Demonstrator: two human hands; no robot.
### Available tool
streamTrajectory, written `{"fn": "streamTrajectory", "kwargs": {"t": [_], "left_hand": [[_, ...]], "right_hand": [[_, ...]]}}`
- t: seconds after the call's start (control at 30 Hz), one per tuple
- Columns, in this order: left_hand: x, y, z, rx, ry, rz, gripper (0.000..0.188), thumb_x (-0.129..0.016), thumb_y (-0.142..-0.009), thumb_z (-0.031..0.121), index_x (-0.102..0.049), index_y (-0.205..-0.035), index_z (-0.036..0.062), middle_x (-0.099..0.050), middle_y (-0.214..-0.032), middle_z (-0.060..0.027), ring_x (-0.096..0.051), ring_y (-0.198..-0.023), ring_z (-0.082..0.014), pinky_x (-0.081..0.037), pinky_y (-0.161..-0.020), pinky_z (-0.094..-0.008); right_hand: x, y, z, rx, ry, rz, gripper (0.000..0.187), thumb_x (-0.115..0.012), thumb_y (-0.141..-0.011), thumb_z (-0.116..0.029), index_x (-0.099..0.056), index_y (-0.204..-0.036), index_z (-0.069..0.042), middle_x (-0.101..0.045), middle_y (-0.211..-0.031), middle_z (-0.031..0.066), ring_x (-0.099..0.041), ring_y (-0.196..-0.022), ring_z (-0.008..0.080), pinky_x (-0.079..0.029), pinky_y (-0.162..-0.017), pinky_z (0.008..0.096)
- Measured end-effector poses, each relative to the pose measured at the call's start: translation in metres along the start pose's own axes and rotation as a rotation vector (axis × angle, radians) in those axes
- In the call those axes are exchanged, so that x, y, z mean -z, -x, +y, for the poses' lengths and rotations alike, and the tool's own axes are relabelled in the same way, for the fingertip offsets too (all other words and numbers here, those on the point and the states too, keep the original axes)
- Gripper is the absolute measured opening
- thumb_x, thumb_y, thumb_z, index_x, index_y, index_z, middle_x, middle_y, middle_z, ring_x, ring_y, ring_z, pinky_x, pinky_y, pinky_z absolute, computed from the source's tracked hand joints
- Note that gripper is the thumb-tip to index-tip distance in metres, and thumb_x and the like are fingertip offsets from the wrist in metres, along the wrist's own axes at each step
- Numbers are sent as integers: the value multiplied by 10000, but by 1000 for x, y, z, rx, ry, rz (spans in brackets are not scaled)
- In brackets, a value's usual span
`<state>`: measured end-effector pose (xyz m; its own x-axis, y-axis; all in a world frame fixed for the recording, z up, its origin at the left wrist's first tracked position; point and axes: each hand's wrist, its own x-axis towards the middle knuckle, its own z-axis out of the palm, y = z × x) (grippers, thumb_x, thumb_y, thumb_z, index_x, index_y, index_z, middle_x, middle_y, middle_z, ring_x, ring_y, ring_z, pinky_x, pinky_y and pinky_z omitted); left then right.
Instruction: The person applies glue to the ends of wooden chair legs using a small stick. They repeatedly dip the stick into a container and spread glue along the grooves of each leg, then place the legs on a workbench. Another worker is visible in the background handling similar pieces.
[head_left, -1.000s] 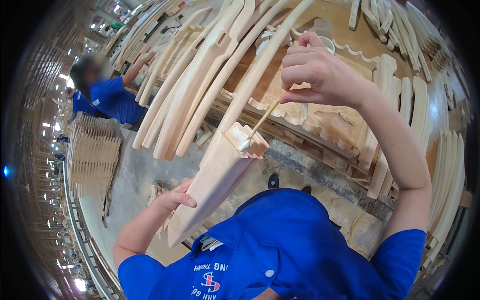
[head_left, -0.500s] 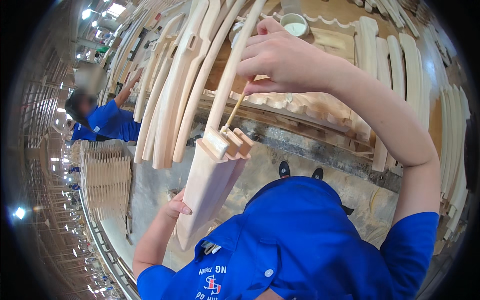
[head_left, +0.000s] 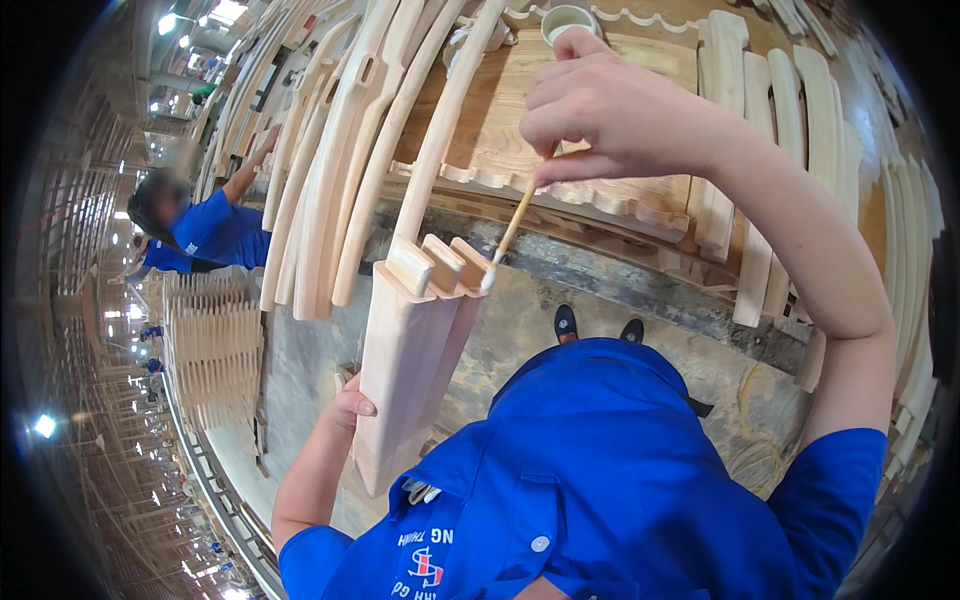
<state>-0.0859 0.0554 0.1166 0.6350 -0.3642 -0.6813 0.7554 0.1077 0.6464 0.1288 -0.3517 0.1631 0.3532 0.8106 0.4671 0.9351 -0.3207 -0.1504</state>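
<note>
My left hand (head_left: 348,407) grips the lower side of a pale wooden board (head_left: 405,370) held upright against my blue shirt. The board's top end is cut into finger-like tenons (head_left: 437,265). My right hand (head_left: 615,110) is raised over the bench and pinches a thin brush (head_left: 508,235) by its handle. The white brush tip touches the right side of the tenons.
A workbench (head_left: 520,120) ahead carries scalloped wooden rails and a small white cup (head_left: 566,20). Curved wooden parts (head_left: 330,170) lean in rows to the left and right. A co-worker in blue (head_left: 205,230) bends at the far left. A stack of cut pieces (head_left: 215,350) stands below them.
The board has been raised and turned more upright, closer to my chest. My right hand has swung the brush from the left of the tenons to their right side.
</note>
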Motion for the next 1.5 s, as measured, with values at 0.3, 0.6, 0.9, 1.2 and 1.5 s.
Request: {"fn": "streamTrajectory", "kwargs": {"t": [0.3,0.6,0.9,1.2,1.5], "left_hand": [[-8,-1,-16,-55,14,-67,998,-734,-501,221,-348,-1378,-55,-490,-1304,-254,-506,-1196,-390,-388,-1030,-486],[0,11,-43,-34,24,-28,997,-723,-495,243,-351,-1386,-8,-522,-1271,-192,-542,-1139,-310,-435,-962,-390],[32,44,-44,-20,-30,-57,1024,-725,-500,271,-327,-1405,7,-498,-1291,-193,-521,-1157,-300,-433,-959,-383],[112,67,-62,-128,-20,-89,1049,-749,-491,298,-329,-1410,15,-503,-1293,-164,-503,-1177,-276,-393,-994,-361],[170,56,-60,-335,0,-94,1046,-753,-482,291,-344,-1405,17,-494,-1322,-136,-488,-1200,-257,-362,-1020,-347]], "right_hand": [[-19,4,-4,-12,109,103,223,-667,-824,-320,-563,-738,-142,-562,-688,-9,-559,-755,174,-324,-879,395],[-27,13,-24,91,59,85,191,-682,-808,-300,-578,-764,-146,-569,-714,-15,-568,-792,166,-325,-872,402],[-35,-19,-72,74,71,24,255,-695,-791,-280,-508,-717,-123,-518,-723,-1,-532,-801,176,-332,-843,384],[-77,-48,-128,-627,-600,-205,202,-639,-871,-246,-644,-790,-61,-535,-605,-2,-476,-555,89,-390,-515,259],[-162,-73,-158,-791,-1660,84,180,-673,-862,-176,-531,-825,-70,-519,-675,-23,-451,-552,62,-353,-496,206]]}}
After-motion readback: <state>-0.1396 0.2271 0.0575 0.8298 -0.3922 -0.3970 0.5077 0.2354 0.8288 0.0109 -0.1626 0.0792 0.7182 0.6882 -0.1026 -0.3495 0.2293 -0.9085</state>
